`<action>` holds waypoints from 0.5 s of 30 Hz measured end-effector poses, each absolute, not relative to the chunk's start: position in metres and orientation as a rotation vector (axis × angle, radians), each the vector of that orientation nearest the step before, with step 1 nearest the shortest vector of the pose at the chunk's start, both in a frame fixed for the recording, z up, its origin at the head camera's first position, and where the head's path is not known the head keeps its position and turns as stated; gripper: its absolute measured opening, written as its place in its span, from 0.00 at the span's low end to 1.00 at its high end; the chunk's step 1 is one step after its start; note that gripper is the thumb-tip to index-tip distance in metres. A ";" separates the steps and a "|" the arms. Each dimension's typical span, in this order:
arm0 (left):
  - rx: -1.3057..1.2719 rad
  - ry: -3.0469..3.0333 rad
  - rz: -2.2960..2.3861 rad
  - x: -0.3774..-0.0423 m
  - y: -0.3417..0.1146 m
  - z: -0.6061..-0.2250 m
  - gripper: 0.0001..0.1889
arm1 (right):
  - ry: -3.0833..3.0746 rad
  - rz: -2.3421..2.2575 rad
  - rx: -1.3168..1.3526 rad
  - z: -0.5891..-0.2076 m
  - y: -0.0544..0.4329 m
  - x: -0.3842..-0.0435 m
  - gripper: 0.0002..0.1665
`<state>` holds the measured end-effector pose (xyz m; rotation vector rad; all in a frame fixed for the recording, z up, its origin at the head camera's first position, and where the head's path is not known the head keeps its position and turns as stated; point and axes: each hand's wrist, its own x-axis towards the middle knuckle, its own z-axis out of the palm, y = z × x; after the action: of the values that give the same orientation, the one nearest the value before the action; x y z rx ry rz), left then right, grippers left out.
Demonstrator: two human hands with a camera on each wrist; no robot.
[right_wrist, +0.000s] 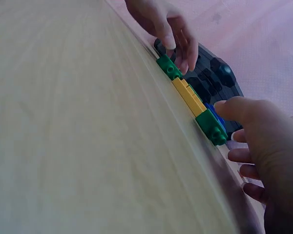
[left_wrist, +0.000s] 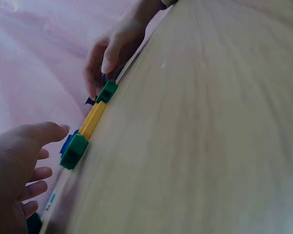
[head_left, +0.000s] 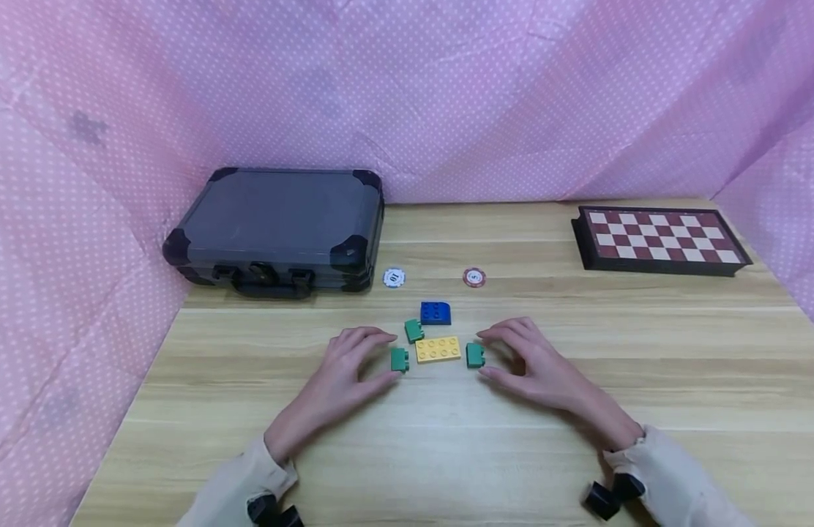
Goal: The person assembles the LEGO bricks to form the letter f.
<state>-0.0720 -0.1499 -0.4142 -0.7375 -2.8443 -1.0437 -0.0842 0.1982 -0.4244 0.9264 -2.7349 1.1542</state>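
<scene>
Head: small green bricks [head_left: 475,356] flank studded yellow brick [head_left: 438,350].

Head view: bright, diffuse light — a pale sheen on the near surface [head_left: 440,432], soft shadows beneath the right hand [head_left: 535,362]. Wrist views: dimmer and greyer — fine detail smeared, the surface's grain blurred to soft streaks.

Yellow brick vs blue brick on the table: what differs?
1. Colour: the yellow brick is pale yellow, the blue brick deep blue.
2. Length: the yellow brick is longer than the blue brick.
3. Place: the yellow brick lies nearer the person, the blue brick farther back.
Shared: both are studded and lie on the table, studs up, held by neither hand.
</scene>
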 end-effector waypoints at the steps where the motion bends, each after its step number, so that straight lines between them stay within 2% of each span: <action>1: -0.741 -2.847 -1.045 -0.073 -0.149 -0.415 0.29 | -2.733 1.152 0.928 -0.425 0.198 -0.084 0.30; 15: -0.778 -2.811 -1.055 -0.076 -0.136 -0.421 0.21 | -2.740 1.118 0.931 -0.429 0.195 -0.086 0.26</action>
<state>-0.0762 -0.1358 -0.4209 -0.7782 -2.8105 -1.0548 -0.0857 0.1945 -0.4286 0.9310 -2.7400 1.1178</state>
